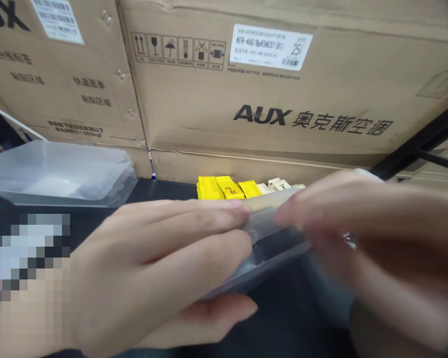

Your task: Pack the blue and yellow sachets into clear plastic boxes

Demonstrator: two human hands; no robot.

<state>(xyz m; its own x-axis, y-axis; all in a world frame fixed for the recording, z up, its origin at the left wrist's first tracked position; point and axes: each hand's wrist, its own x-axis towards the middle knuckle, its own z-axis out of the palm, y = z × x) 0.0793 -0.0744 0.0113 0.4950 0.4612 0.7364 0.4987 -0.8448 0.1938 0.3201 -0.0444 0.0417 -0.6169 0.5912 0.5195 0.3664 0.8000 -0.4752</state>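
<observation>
My left hand (164,268) is closed around a clear plastic piece (265,223) with folded edges, fingers over its top and thumb below. The piece looks like a translucent box or sleeve, but its full shape is hidden by my hands. At its right end is my right hand (373,233), blurred by motion, with the fingertips pinched at the plastic's upper edge. Just behind the plastic, small yellow boxes (227,188) and several cream-coloured ones (280,184) stand in a row on the black surface (283,318).
Clear plastic sheets or trays (59,171) lie stacked at the left. A large AUX cardboard carton (194,109) forms the back, with another carton (67,64) beside it. A black metal bar (421,139) slants up at the right. A pixelated patch covers the lower left.
</observation>
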